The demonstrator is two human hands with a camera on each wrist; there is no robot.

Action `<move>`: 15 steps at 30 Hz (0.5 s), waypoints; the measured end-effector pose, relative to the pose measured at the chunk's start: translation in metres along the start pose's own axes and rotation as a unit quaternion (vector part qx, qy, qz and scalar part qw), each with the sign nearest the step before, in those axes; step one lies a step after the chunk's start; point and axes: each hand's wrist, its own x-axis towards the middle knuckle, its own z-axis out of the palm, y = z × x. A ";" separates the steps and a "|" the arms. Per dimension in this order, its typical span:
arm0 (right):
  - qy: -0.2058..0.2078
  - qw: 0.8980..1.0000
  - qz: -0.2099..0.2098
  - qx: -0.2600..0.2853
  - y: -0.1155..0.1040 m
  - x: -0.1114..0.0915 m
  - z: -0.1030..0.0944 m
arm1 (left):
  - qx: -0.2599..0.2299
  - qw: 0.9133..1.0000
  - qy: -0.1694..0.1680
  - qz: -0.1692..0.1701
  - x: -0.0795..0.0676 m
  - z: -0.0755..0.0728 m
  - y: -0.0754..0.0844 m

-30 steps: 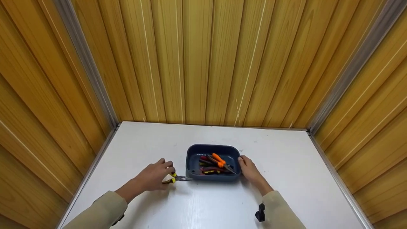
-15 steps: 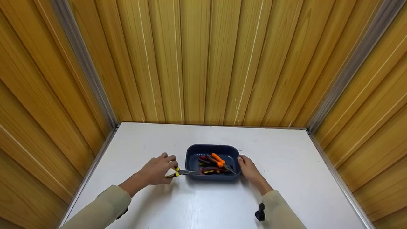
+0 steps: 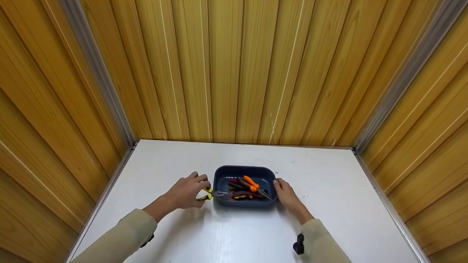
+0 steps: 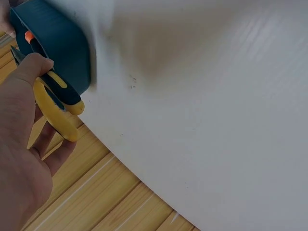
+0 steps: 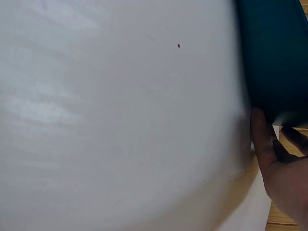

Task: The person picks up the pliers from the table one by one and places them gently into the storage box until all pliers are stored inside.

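In the head view my left hand (image 3: pixel 186 191) pinches yellow-and-black needle-nose pliers (image 3: pixel 207 197) by the handles. Their metal jaws reach over the left rim of a dark blue box (image 3: pixel 245 205). The left wrist view shows the thumb on one handle of these pliers (image 4: pixel 57 118), beside the box wall (image 4: pixel 70 48). My right hand (image 3: pixel 287 197) grips the box's right end, its thumb at the rim. Inside lie orange-handled pliers (image 3: pixel 251 184), on top of dark red-and-yellow handles (image 3: pixel 244 195) and other tools partly covered.
The box stands on a white table (image 3: pixel 164 160). Wood-patterned panels (image 3: pixel 223 73) rise behind the table and at both sides, with grey metal strips (image 3: pixel 100 73) in the corners.
My left hand has moved right and slightly away from me, bringing the needle-nose pliers from beside the box to over its left rim. The right hand and box have stayed in place.
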 end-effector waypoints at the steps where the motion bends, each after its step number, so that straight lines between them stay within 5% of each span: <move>1: 0.001 1.000 -0.001 0.000 0.000 0.000 0.000 | -0.001 1.000 0.001 0.000 0.001 0.000 0.000; 15: -0.001 1.000 0.012 0.008 0.001 0.000 0.000 | 0.009 0.999 0.044 0.014 0.021 -0.004 0.000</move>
